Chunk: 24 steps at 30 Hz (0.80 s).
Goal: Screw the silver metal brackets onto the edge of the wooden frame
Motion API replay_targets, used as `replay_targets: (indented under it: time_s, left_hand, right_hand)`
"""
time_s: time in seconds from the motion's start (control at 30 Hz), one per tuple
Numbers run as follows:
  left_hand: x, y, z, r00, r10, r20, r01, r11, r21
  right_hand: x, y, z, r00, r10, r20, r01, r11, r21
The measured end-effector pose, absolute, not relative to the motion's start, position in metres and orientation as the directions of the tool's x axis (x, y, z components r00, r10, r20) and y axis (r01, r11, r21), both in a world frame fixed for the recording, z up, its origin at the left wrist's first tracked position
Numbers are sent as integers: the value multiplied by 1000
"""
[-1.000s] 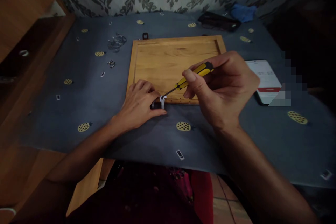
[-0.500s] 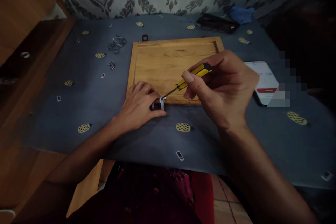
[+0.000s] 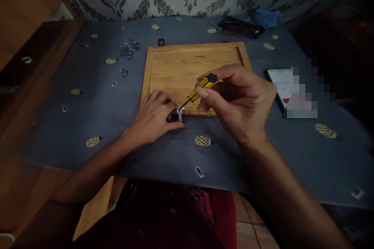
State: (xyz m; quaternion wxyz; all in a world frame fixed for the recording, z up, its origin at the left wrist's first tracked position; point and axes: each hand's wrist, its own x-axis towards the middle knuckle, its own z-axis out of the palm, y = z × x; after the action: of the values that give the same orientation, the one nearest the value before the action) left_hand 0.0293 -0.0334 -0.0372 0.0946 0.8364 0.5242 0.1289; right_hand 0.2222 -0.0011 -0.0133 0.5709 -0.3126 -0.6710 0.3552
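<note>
A wooden board (image 3: 187,70) with a raised rim lies flat on the blue cloth. At its near edge sits a small white metal bracket (image 3: 180,113). My left hand (image 3: 154,116) is closed around that bracket, fingers curled and pressing it against the board's edge. My right hand (image 3: 236,101) grips a yellow-and-black screwdriver (image 3: 201,85), its thin tip down on the bracket's top. The two hands are a few centimetres apart.
A pile of metal clips (image 3: 129,48) and a few loose screws (image 3: 124,71) lie left of the board. A phone (image 3: 280,85) rests to the right. A black case (image 3: 241,27) and blue cloth (image 3: 266,17) are at the far edge by the patterned wall.
My right hand has shifted left and lower, closer to the bracket, tilting the screwdriver more steeply. The left hand has stayed on the bracket.
</note>
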Motion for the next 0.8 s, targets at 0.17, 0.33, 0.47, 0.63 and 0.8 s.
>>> replay_targets:
  time_s: [0.17, 0.33, 0.47, 0.63, 0.8]
  left_hand:
    - [29, -34, -39, 415, 899, 143, 853, -439, 284]
    - [28, -33, -39, 422, 897, 132, 847, -442, 295]
    - [28, -33, -38, 421, 897, 131, 844, -441, 304]
    - [28, -33, -38, 413, 901, 131, 854, -433, 288]
    - [28, -33, -39, 421, 896, 139, 853, -443, 276]
  right_hand:
    - [213, -2, -22, -66, 823, 564, 73, 568, -820]
    - [212, -5, -20, 11, 803, 596, 51, 595, -802]
    - [215, -9, -11, 148, 791, 594, 25, 598, -801]
    - [218, -6, -12, 105, 806, 583, -37, 589, -807]
    - [215, -4, -16, 58, 819, 571, -23, 573, -820]
